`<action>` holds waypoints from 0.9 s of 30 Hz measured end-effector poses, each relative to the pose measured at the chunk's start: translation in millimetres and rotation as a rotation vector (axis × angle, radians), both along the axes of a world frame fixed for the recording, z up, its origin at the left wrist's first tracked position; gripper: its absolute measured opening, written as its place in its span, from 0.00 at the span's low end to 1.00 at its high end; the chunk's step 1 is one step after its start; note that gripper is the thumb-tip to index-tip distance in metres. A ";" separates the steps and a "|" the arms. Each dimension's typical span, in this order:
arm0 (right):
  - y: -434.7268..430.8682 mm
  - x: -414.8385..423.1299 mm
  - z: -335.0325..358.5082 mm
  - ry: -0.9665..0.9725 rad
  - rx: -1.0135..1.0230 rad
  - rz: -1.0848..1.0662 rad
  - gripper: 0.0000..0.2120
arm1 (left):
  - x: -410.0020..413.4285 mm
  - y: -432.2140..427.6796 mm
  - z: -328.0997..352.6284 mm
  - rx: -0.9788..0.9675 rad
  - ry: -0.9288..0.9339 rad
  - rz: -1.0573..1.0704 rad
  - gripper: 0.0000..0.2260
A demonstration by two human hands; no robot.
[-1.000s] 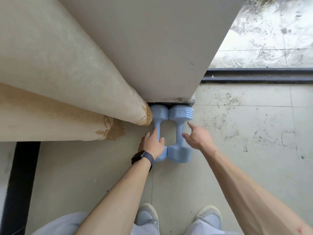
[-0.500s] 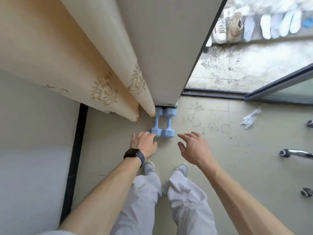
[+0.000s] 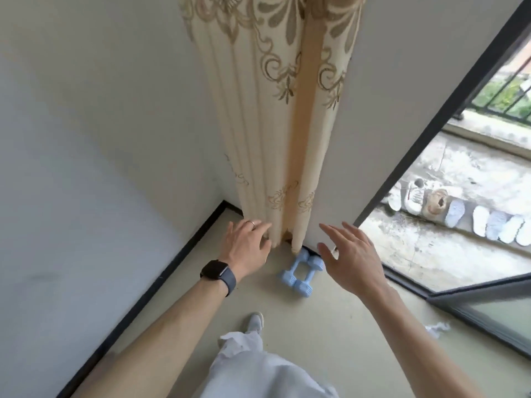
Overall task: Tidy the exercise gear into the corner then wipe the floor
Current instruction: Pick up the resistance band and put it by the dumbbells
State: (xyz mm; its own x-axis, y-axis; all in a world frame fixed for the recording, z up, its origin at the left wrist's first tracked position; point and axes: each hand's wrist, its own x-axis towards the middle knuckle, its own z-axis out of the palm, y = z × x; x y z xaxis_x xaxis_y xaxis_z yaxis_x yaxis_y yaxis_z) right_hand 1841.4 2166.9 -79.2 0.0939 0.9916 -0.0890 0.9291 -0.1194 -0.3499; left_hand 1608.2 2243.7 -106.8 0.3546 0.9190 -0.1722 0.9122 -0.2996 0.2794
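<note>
The two blue dumbbells (image 3: 300, 272) lie side by side at the floor's (image 3: 330, 326) far edge by the curtain (image 3: 275, 139) hem; left hand (image 3: 247, 245) and right hand (image 3: 350, 259) hover above, empty, fingers spread; best confirm neither can roll, then fetch the crumpled cloth (image 3: 436, 330).

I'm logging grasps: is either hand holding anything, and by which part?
Nothing is held. The left hand and right hand are both open; the two light blue plastic dumbbells lie on the floor by the wall.

Pale-blue dumbbells (image 3: 300, 272) — cream curtain (image 3: 275, 145), gold scrollwork — black watch (image 3: 218, 272).
</note>
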 end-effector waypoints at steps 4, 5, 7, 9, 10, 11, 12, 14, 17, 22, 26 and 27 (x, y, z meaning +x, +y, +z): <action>-13.7 -31.7 14.5 -0.004 0.027 0.273 0.22 | -53.4 -73.8 16.3 0.083 0.028 0.234 0.22; -21.3 -42.4 17.5 -0.010 0.032 0.340 0.22 | -67.8 -97.7 20.1 0.090 0.034 0.296 0.22; -40.3 -69.5 23.0 -0.014 0.048 0.468 0.22 | -97.6 -153.0 29.6 0.097 0.042 0.433 0.22; -61.2 -104.8 28.7 0.010 0.060 0.601 0.23 | -126.5 -214.9 39.6 0.115 0.056 0.577 0.21; -73.4 -125.4 31.6 0.020 0.066 0.677 0.26 | -140.3 -248.3 44.1 0.123 0.072 0.647 0.21; -86.8 -147.8 33.5 0.028 0.075 0.756 0.26 | -155.1 -282.9 46.6 0.121 0.092 0.717 0.21; -102.6 -171.9 36.2 0.043 0.089 0.832 0.25 | -170.1 -319.2 49.1 0.118 0.113 0.790 0.22; -139.3 -219.7 42.5 0.081 0.119 0.980 0.21 | -197.1 -392.7 54.1 0.111 0.143 0.936 0.22; -206.2 -287.1 51.4 0.118 0.133 1.192 0.20 | -224.7 -502.7 63.9 0.099 0.194 1.139 0.20; -344.8 -387.8 64.0 0.159 0.173 1.519 0.20 | -252.7 -680.1 86.1 0.140 0.255 1.461 0.19; -474.3 -459.8 73.4 0.250 0.210 1.708 0.18 | -271.1 -829.9 102.3 0.203 0.288 1.694 0.18; -508.0 -476.1 74.9 0.277 0.223 1.747 0.17 | -276.8 -867.2 104.3 0.210 0.293 1.749 0.18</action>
